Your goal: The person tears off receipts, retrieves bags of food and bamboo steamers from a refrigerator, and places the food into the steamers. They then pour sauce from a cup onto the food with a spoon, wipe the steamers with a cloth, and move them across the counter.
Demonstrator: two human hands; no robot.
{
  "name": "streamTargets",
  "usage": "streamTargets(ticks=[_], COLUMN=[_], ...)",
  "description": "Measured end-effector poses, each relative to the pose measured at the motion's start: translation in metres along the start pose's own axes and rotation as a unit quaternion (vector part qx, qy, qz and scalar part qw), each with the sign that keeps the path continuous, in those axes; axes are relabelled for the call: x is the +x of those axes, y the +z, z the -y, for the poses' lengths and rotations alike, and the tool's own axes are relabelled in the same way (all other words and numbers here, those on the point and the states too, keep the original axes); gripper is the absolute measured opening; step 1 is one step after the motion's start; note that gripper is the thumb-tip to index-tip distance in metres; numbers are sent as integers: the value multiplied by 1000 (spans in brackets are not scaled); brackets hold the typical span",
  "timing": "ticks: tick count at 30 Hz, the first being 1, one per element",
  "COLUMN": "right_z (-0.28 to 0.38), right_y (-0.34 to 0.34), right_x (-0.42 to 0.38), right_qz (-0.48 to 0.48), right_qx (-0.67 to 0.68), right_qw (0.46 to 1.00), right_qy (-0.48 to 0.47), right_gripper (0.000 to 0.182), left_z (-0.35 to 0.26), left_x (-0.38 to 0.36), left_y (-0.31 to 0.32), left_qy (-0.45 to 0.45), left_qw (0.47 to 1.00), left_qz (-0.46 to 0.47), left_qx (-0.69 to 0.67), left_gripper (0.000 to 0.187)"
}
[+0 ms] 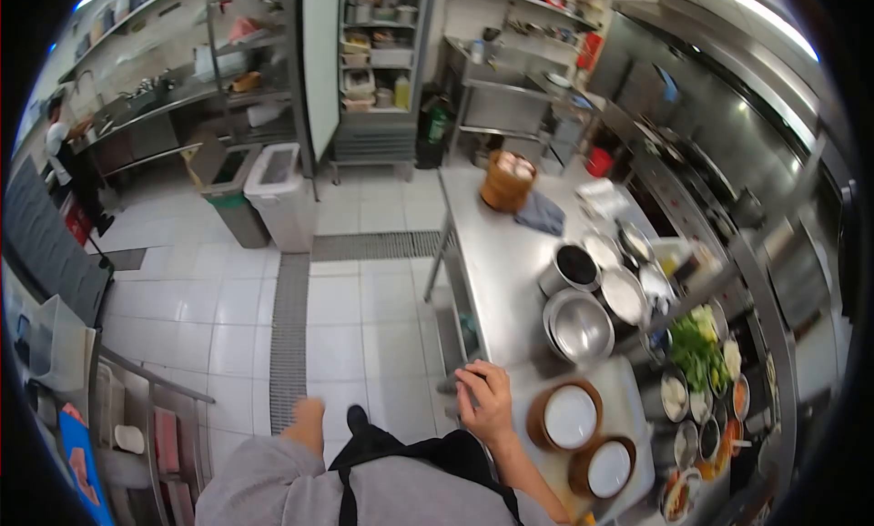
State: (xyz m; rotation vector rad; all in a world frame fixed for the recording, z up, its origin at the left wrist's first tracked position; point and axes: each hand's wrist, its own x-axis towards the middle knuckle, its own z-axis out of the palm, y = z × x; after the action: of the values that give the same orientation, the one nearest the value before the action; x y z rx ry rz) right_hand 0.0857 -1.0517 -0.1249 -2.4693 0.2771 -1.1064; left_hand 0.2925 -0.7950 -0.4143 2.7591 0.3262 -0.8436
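Note:
My right hand (487,403) is over the near left edge of the steel table (482,280), fingers loosely curled but apart, with nothing visible in them. Just right of it, two round brown containers with white tops, one (572,417) behind the other (609,469), stand on a pale board (628,399). My left hand (309,415) hangs low at my left side over the floor, blurred, its fingers hard to make out. Beyond my right hand are steel bowls (581,326) and a dark-filled pot (575,267).
A bamboo steamer (507,182) and a grey cloth (541,214) lie farther up the table. Food containers and green leaves (699,353) line the right. Bins (273,185) stand on the tiled floor. A person (68,157) works at the far-left sink.

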Motion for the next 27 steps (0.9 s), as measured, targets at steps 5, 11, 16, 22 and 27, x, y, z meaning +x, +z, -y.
streamTargets(ticks=[5, 11, 16, 22, 27], right_z=[-17, -74, -175, -239, -257], right_y=[103, 168, 200, 281, 379], right_x=[109, 195, 281, 428, 551], right_qz=[16, 16, -27, -66, -23], right_qx=[37, -2, -65, 50, 172], right_qw=[999, 1000, 997, 997, 983], right_qy=[-29, -1, 38, 2, -62], right_gripper=[20, 19, 16, 13, 14], left_z=[88, 10, -152, -265, -283], left_x=[140, 199, 295, 322, 344], left_y=[-40, -154, -141, -178, -221], left_qy=[-110, 62, 7, 14, -105], left_qw=[990, 953, 981, 985, 966], left_qz=[25, 45, -106, -91, -139], left_qx=[81, 294, -160, -149, -193], left_gripper=[34, 32, 35, 42, 46])
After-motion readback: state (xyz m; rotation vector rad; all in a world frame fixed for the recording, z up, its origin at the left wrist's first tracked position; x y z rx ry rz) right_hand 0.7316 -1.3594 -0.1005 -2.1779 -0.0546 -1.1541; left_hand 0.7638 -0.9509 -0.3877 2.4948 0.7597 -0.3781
